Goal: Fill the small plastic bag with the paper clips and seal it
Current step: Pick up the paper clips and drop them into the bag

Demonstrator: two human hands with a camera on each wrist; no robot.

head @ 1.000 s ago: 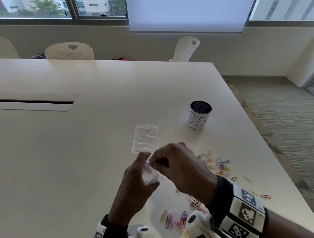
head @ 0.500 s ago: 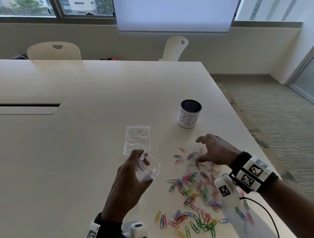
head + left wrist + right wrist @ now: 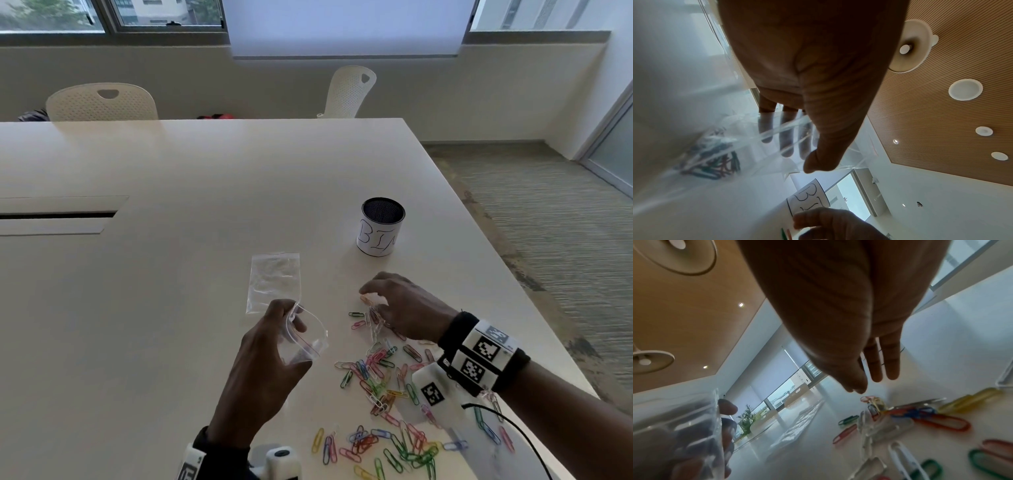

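paper clips (image 3: 383,404) scattered on the table (image 3: 137,308), closest to me | my left hand (image 3: 263,370) pinching the small bag (image 3: 305,342) open, just left of the clips | my right hand (image 3: 404,308) fingers loosely curled over their far edge, can't tell if they've caught any | spare bag (image 3: 274,281) flat beyond | BIN cup (image 3: 381,226) farthest

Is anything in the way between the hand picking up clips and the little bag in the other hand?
Nothing visible is. The right hand is over the paper clips on the table, and the left hand holds the small bag with its mouth open toward them. Only bare table lies between; the cup stands farther back.
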